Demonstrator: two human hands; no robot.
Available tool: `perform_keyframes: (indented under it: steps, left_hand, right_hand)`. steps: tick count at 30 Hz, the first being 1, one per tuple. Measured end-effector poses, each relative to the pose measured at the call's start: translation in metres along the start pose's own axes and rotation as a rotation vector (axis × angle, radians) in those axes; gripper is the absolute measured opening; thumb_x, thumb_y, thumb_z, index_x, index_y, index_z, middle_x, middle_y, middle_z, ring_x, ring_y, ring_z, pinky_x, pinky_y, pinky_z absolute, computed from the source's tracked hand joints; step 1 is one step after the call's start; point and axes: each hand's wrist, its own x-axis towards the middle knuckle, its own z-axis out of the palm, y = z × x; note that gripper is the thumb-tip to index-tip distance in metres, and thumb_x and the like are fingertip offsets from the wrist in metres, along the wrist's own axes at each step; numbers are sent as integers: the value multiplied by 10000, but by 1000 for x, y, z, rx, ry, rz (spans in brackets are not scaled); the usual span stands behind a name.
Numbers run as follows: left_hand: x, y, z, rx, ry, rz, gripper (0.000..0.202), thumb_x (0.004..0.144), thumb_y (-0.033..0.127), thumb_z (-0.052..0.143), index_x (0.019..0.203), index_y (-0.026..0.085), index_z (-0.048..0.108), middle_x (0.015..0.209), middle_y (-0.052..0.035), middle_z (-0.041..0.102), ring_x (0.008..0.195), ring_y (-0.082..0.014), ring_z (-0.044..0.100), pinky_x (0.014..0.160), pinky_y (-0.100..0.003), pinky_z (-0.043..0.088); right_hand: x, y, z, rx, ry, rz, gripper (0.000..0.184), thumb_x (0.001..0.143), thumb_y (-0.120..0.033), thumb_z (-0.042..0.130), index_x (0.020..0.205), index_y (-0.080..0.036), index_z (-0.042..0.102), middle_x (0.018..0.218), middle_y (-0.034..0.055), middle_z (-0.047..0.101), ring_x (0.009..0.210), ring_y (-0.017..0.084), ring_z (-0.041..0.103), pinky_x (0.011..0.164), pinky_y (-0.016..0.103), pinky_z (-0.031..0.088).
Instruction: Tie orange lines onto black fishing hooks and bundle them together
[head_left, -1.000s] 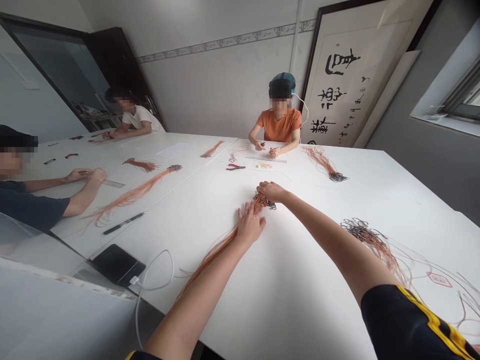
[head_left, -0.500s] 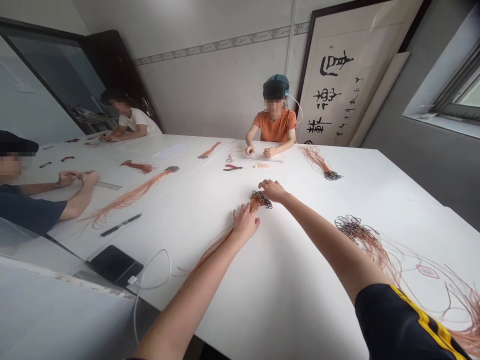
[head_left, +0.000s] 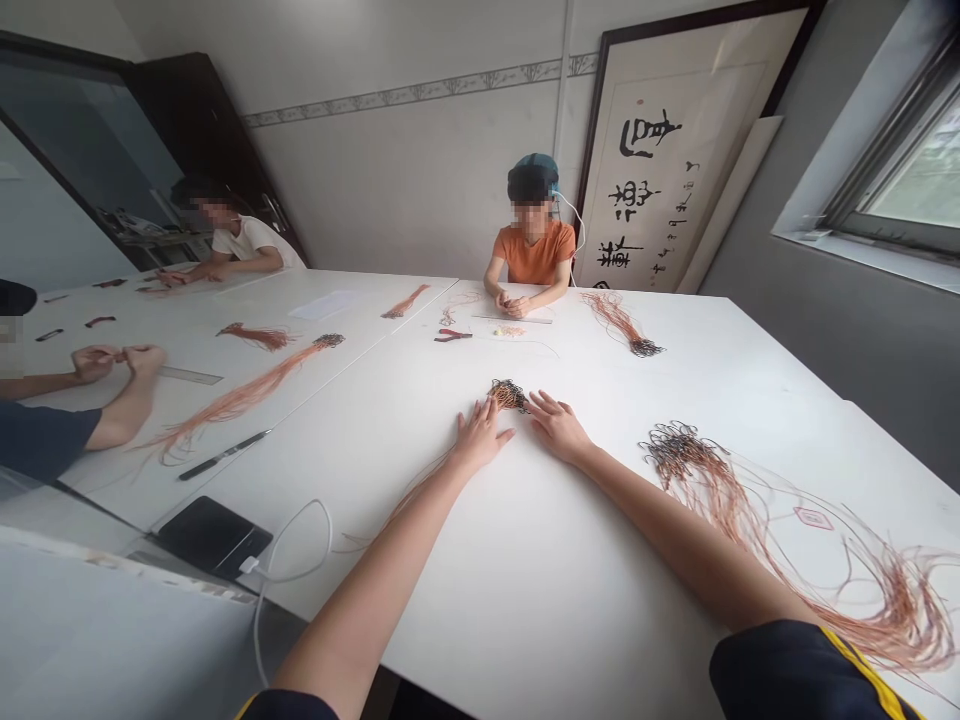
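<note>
A bundle of dark fish hooks [head_left: 508,393] on orange line lies on the white table in front of me. My left hand [head_left: 480,440] rests over the lines just below the hooks, fingers spread, the thumb pointing right. Part of the line is hidden under that hand and forearm, and its loose ends [head_left: 360,540] show on the left. At the bundle's right edge, my right hand [head_left: 556,425] lies palm down with its fingers apart, fingertips close to the hooks. Whether those fingertips touch them I cannot tell.
On the right lies a larger pile of hooks and lines [head_left: 686,455]. A power bank [head_left: 216,538] with a white cable, a black-handled knife [head_left: 225,455] and another hook bundle [head_left: 326,342] are to the left. Red pliers [head_left: 453,335] lie near the person opposite [head_left: 534,250]; two others sit left.
My right hand has come down from the far side of the hooks to their right edge. The left hand stays over the lines. The whole view has shifted slightly.
</note>
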Motion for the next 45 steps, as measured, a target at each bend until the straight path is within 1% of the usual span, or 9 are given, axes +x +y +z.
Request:
perform_keyframes:
  steps: [2,4,7,11,15,21,31,37,45]
  left_hand:
    - [2,1,1,7,-1,18,514,1003,427,674,1452,195,583,1535,-143,560,1371,-327,583,1140,-598,505]
    - [2,2,4,18,4,23,521,1002,429,674,1460,198,579,1551,-144,548,1390,-333,569,1155,-608,490]
    - [1,2,10,37,29,20,528,1003,429,673,1469,202,573,1569,-144,534,1411,-339,552,1171,-619,472]
    - [-1,1,18,52,87,25,505,1007,426,669,1451,200,586,1540,-143,558,1375,-325,582,1145,-597,504]
    - [-1,0,23,56,130,33,502,1008,427,667,1448,199,587,1530,-143,565,1361,-320,592,1133,-588,516]
    - [-1,1,24,65,163,39,505,1006,430,669,1448,198,588,1532,-143,564,1367,-323,587,1140,-594,508]
    - [-10,3,22,70,308,51,455,1014,410,662,1413,198,611,1489,-137,598,1317,-299,621,1108,-559,542]
    - [-13,6,18,78,295,40,456,1012,400,666,1418,199,608,1492,-137,595,1319,-300,620,1108,-560,542]
    - [-14,6,16,79,271,83,434,1015,394,664,1401,201,620,1477,-134,606,1297,-290,632,1094,-545,555]
  right_hand:
    - [0,-2,-1,2,-6,-34,451,1057,-344,642,1487,-219,593,1629,132,506,1488,336,497,1224,609,413]
    - [1,-3,-1,-2,0,-41,425,1052,-340,650,1457,-215,616,1620,130,515,1482,334,501,1220,607,418]
    - [3,-4,-1,-11,21,-9,392,1048,-333,657,1420,-210,639,1609,132,519,1461,333,518,1191,592,457]
    - [6,-3,-1,-23,30,37,364,1046,-334,660,1386,-206,654,1570,131,550,1420,323,551,1159,573,492]
    - [9,-5,-1,-30,25,44,360,1049,-337,656,1389,-218,653,1540,127,572,1379,309,580,1137,556,513]
    - [19,-9,-2,-36,11,80,332,1050,-351,657,1347,-204,669,1443,123,634,1288,285,637,1086,526,553]
    - [41,-3,4,-5,19,92,320,1038,-352,677,1309,-181,680,1408,119,654,1263,283,652,1066,522,565]
    - [42,3,3,32,58,94,316,1037,-346,678,1306,-182,680,1426,120,642,1268,282,647,1067,518,564]
    - [38,6,5,61,59,75,303,1036,-348,678,1290,-183,685,1409,117,649,1248,275,652,1057,509,566]
